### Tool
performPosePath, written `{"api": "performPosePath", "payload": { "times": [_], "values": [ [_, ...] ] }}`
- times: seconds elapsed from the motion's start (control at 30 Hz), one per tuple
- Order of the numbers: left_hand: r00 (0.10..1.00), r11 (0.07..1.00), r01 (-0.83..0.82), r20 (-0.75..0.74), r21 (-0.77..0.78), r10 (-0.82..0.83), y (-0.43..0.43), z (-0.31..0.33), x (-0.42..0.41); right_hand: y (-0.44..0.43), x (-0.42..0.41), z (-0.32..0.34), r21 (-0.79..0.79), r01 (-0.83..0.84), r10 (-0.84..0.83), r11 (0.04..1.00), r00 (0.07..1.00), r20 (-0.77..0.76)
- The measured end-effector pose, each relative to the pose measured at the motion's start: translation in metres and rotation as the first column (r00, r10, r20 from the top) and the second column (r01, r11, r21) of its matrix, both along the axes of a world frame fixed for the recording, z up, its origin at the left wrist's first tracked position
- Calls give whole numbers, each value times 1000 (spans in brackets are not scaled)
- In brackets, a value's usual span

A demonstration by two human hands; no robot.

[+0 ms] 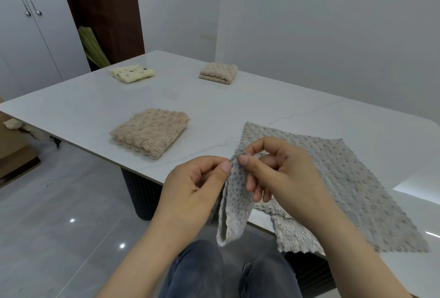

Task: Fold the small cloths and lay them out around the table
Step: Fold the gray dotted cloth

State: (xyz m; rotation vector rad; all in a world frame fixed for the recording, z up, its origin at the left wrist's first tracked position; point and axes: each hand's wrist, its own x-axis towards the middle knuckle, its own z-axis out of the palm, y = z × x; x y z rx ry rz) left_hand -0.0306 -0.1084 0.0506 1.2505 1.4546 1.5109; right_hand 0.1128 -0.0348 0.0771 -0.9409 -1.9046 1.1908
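The table (214,107) in front of me has a glossy white top with faint grey veins and stands on a dark ribbed base (140,193). Under it is a shiny grey tiled floor (59,202). A plain white wall (309,24) runs from 12 to 3 o'clock. At 10 o'clock there is a pale cabinet (31,36) with two metal handles, next to a dark brown panel (107,7). A cardboard box (14,152) sits on the floor at 9 o'clock.

Three folded cloths lie well apart on the top:
- a yellow spotted cloth (132,73) far off at 11 o'clock
- a far beige cloth (218,73) at 12 o'clock
- a near beige cloth (150,132) at 10 o'clock from my hands

The grey cloth (345,190) lies spread open at 3 o'clock, at the near right of the table, and its near edge hangs over the rim. Its upper face is puffy and scale-patterned. The underside is flatter with small dots.

One corner is raised off the table, and a strip of it droops towards my knees (197,271). My right hand (281,169) pinches that corner between thumb and forefinger. My left hand (197,185) pinches the same edge just beside it, with its fingers curled in.
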Motion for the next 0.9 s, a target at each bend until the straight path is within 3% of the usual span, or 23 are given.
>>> {"api": "performPosePath", "payload": {
  "times": [0.13, 0.33, 0.63, 0.9],
  "values": [
    [999, 999, 5, 47, -42, -3, -1, 0, 1, 0, -1, -1, 4, -1, 1, 1000, 1000, -3],
    [1000, 999, -21, 3, -33, 21, -2, 1, -2, 1, 3, -2, -17, -14, 15, 1000, 1000, 9],
    [998, 1000, -31, 59, -2, 31, -5, 10, -12, 6, 27, -4, -130, -52, 70, 990, 988, 134],
    [994, 998, -66, 82, 4, 65, -4, 11, -20, 10, 34, -7, -117, -61, 82, 991, 981, 178]
  ]
}}
